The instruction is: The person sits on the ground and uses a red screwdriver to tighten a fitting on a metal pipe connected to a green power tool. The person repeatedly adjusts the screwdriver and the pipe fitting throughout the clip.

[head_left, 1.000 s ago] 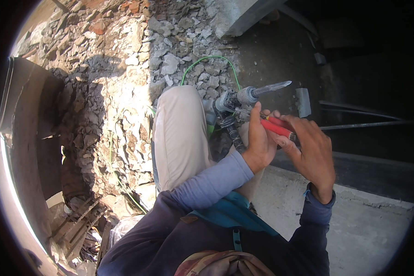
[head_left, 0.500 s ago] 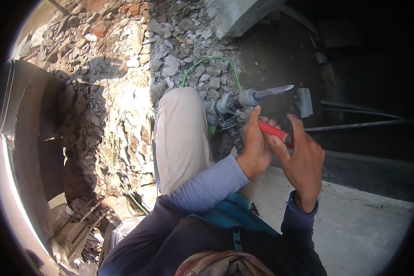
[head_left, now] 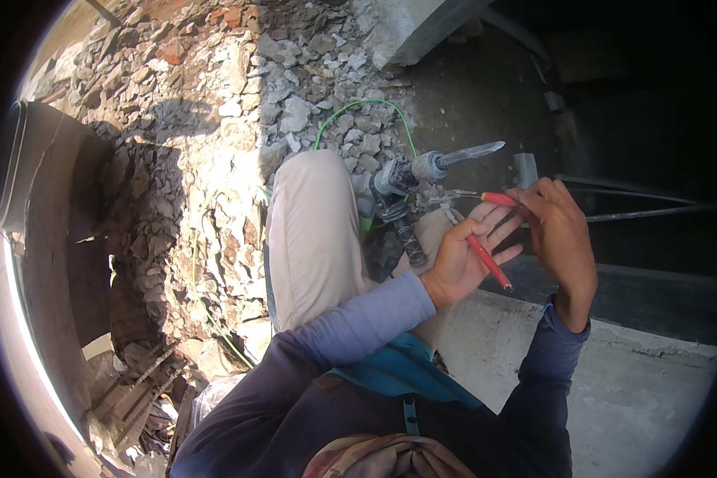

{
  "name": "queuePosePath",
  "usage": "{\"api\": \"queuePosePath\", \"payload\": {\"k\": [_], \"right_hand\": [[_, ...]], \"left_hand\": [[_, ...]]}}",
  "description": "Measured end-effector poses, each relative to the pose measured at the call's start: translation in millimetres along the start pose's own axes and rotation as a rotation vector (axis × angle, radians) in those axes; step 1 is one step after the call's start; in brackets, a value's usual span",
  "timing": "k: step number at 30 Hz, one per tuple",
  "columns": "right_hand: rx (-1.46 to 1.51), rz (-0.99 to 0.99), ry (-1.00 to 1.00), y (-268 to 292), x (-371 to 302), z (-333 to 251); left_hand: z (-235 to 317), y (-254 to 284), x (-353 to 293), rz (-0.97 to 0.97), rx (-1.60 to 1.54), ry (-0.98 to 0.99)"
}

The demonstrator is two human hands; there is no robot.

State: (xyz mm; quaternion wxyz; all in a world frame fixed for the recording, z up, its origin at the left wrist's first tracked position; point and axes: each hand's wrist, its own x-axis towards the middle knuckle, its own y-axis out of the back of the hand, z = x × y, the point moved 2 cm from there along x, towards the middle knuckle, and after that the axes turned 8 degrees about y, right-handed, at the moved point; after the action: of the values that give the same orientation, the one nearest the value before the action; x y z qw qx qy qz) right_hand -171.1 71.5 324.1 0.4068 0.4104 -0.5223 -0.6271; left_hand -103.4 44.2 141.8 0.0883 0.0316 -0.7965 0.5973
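A pair of pliers [head_left: 490,263] with two red handles spreads wide between my hands, its dusty metal head close to the drill's chuck. One handle lies across the palm of my left hand [head_left: 456,265], pressed down by the thumb while the fingers stretch out. The upper handle is pinched between thumb and fingers of my right hand [head_left: 562,227]. Beyond the left hand rests a dusty hammer drill [head_left: 394,182] against my leg, fitted with a pointed chisel bit [head_left: 472,153] that aims to the right. Whether the pliers touch the drill I cannot tell.
Broken rubble [head_left: 295,115] covers the ground ahead and left. A green cable [head_left: 362,101] loops behind the drill. At the right are a concrete ledge [head_left: 613,390] and thin rods [head_left: 645,215] in shade. A concrete block [head_left: 426,36] stands at the far side.
The pliers' handles have gone from close together to wide apart. My right hand has moved right and up with one handle; my left hand's fingers have opened out and turned slightly right.
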Motion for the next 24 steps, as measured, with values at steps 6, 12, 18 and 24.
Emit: {"api": "queuePosePath", "payload": {"k": [6, 12, 18, 24], "right_hand": [[0.003, -0.024, 0.081, -8, 26, 10], [0.035, -0.049, 0.109, -8, 39, 11], [0.001, -0.073, 0.092, -11, 42, 16], [-0.014, -0.091, 0.103, -10, 50, 13]], "left_hand": [[7, 11, 3, -0.020, 0.052, -0.034], [9, 3, 3, -0.013, 0.063, -0.065], [13, 2, 6, -0.039, 0.032, -0.054], [17, 1, 6, -0.040, 0.009, -0.071]]}}
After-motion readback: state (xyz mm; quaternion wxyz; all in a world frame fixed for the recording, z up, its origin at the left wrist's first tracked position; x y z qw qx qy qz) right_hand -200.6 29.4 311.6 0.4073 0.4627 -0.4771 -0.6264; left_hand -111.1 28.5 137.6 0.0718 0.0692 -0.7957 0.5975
